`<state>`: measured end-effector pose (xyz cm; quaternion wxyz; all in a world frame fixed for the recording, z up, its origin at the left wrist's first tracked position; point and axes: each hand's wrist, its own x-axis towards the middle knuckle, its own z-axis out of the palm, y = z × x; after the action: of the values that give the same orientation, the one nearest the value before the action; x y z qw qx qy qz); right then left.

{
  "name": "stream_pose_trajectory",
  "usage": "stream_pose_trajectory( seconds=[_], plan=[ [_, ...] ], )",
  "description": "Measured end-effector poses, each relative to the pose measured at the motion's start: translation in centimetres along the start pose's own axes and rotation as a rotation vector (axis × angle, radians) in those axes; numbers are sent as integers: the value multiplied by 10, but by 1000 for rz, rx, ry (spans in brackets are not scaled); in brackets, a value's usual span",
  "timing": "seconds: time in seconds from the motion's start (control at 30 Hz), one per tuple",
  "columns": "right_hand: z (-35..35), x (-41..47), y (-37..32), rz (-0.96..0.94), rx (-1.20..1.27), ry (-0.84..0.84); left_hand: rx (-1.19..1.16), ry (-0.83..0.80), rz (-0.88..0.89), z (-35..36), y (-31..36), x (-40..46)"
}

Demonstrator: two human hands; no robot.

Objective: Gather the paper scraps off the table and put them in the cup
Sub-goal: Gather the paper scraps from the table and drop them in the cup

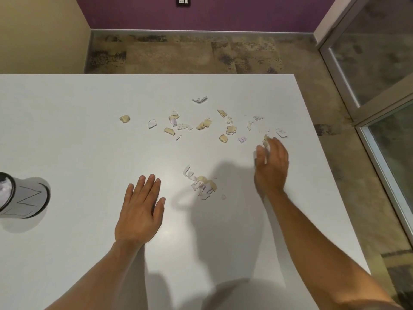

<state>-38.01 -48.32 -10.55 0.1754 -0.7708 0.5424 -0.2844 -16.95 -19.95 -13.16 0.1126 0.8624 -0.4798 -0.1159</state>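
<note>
Several torn paper scraps (227, 128), tan, white and pale purple, lie scattered across the far half of the white table (89, 130). A small heap of scraps (202, 185) sits between my hands. My left hand (140, 209) rests flat on the table, fingers together, holding nothing. Raised at the right end of the scatter, my right hand (271, 166) has its fingers curled around a few scraps (265, 140). The grey cup (24, 196) with a dark rim stands at the far left edge of the view, with pale scraps inside.
The table's right edge runs close to my right forearm, and its far edge lies beyond the scraps. Past it are patterned floor (201, 54), a purple wall and a glass door frame (368, 97) at the right.
</note>
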Motion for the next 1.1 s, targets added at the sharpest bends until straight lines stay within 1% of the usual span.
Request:
stream_pose_trajectory(
  seconds=[0.03,0.1,0.17,0.23,0.3,0.4,0.5,0.6,0.67,0.7,0.77,0.83,0.87,0.93,1.0,1.1],
  plan=[
    [-2,8,8,19,-16,18,1,0,0,0,0,0],
    [-5,23,20,58,-35,-25,3,0,-2,0,0,0],
    [-3,36,29,64,-77,-146,2,1,0,1,0,0],
    [4,40,32,37,-113,-312,4,3,2,1,0,0],
    [13,34,30,-28,-174,-424,7,0,1,0,0,0],
    [21,15,19,-197,-217,-438,7,-7,-3,0,1,0],
    [22,-9,4,-342,-199,-487,-1,-11,-8,-1,2,0],
    [23,-34,-7,-455,-149,-587,-2,-14,-9,-2,3,0],
    [22,-41,-11,-488,-75,-615,0,-14,-5,-3,3,0],
    [20,-40,-13,-467,-11,-589,2,-12,-4,-2,2,0],
    [16,-27,-13,-384,88,-452,7,-10,-3,-2,2,0],
    [11,-7,-5,-279,79,-285,3,-11,-4,-2,2,0],
    [8,3,1,-196,57,-213,1,-12,-5,-2,1,-1],
    [1,23,16,-22,1,-129,-2,-10,-6,-2,2,0],
    [-4,42,33,76,-86,-132,-3,-5,-1,-2,2,0],
    [-4,64,53,165,-201,-248,8,-1,0,-2,1,0]
  ],
)
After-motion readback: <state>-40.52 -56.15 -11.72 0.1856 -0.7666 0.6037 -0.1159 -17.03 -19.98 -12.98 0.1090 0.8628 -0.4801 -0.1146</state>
